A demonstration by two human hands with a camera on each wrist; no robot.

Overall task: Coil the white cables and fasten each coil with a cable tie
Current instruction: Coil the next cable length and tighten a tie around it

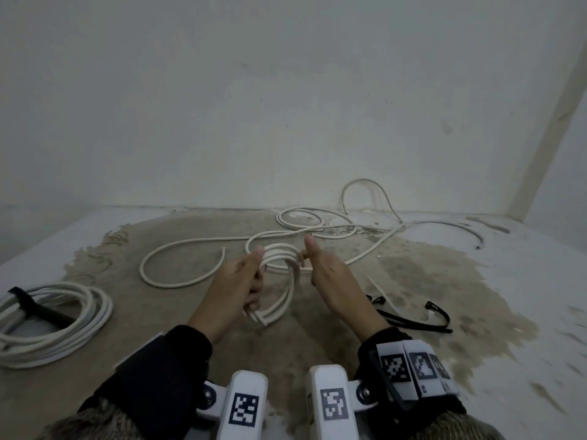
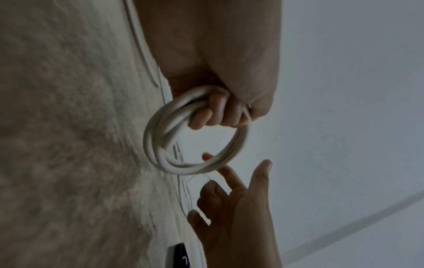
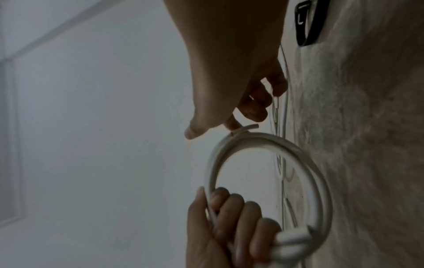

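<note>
My left hand grips a small coil of white cable of several turns and holds it above the floor. In the left wrist view its fingers curl round the coil from inside the ring. My right hand is beside the coil's far side, thumb up. In the right wrist view its forefinger touches the cable's free end on top of the coil; the other fingers hang loosely curled. Black cable ties lie on the floor to the right.
A bigger white coil bound with a black strap lies at the left. Loose white cables snake over the stained floor ahead, with a small loop by the wall.
</note>
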